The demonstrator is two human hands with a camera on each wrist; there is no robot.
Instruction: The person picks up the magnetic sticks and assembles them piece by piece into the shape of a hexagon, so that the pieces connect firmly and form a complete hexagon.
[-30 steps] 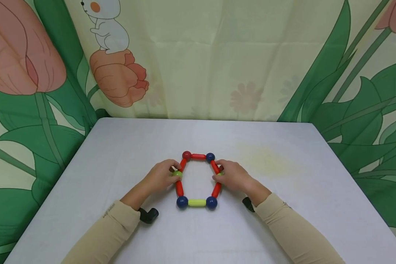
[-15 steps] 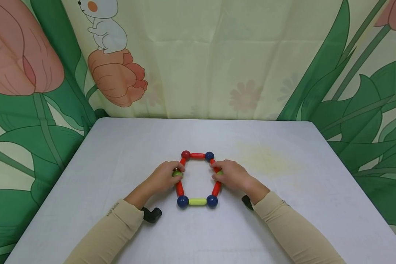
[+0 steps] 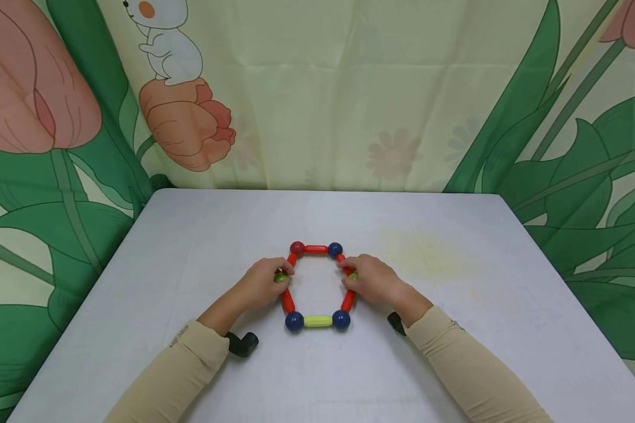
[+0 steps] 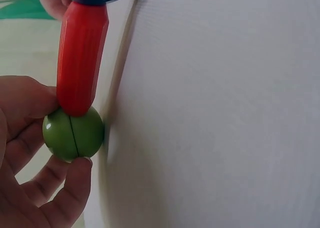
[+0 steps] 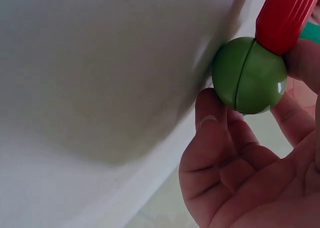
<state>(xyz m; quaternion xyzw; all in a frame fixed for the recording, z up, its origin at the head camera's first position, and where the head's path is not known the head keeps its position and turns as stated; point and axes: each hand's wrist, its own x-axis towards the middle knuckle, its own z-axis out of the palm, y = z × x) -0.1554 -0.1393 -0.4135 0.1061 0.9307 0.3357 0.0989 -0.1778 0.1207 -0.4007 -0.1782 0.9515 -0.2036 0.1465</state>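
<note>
A six-sided ring of rods and balls lies on the white table. Its far side is a red rod (image 3: 316, 249) between a red ball (image 3: 297, 249) and a blue ball (image 3: 335, 249); its near side is a yellow-green rod (image 3: 318, 321) between two blue balls (image 3: 294, 321). Red rods run along both flanks. My left hand (image 3: 257, 283) pinches the green ball (image 4: 73, 134) at the left corner. At the right corner, my right hand (image 3: 373, 280) grips another green ball (image 5: 249, 75), with the thumb and fingers around it.
The white table (image 3: 217, 229) extends around the ring, with a pale yellow stain (image 3: 428, 255) at the right. Behind stands a curtain (image 3: 317, 94) printed with tulips and a white animal. A black camera mount (image 3: 243, 345) sits below the left wrist.
Fingers of both hands have shifted slightly on the green balls. The ring's near side has edged a little away from me and to the right; its shape is about the same.
</note>
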